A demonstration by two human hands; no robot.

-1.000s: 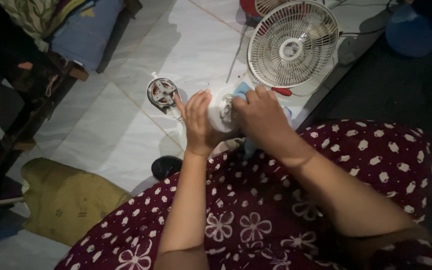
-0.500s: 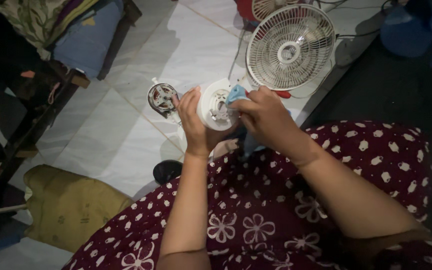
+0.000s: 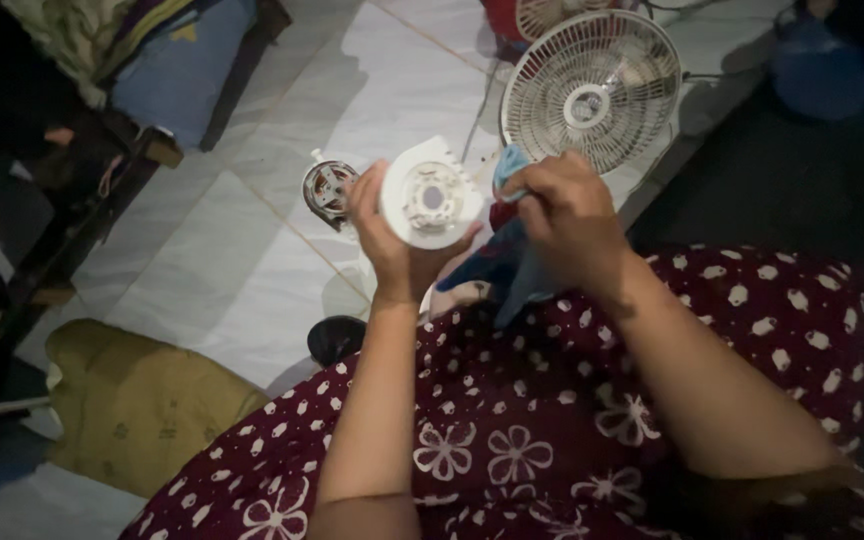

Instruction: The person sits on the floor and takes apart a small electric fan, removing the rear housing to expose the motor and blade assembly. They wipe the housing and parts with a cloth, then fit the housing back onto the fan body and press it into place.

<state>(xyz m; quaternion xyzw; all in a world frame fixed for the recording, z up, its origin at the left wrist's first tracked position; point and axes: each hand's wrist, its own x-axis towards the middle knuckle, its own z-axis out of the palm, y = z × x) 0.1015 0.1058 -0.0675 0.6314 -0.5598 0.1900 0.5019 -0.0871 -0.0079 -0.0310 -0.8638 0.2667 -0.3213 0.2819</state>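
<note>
head view: a round white fan housing [image 3: 430, 196] is gripped by the left hand [image 3: 392, 245], and a blue cloth [image 3: 508, 172] (partly bunched) is pinched by the right hand [image 3: 564, 212].

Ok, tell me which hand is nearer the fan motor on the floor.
Left. The left hand, holding the white housing, sits just right of the motor; the right hand, gripping a blue cloth, is farther right.

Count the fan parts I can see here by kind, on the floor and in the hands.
White fan grilles: 1
Motors on the floor: 1
White round housings in the left hand: 1
Blue cloths in the right hand: 1
Total: 4
</note>
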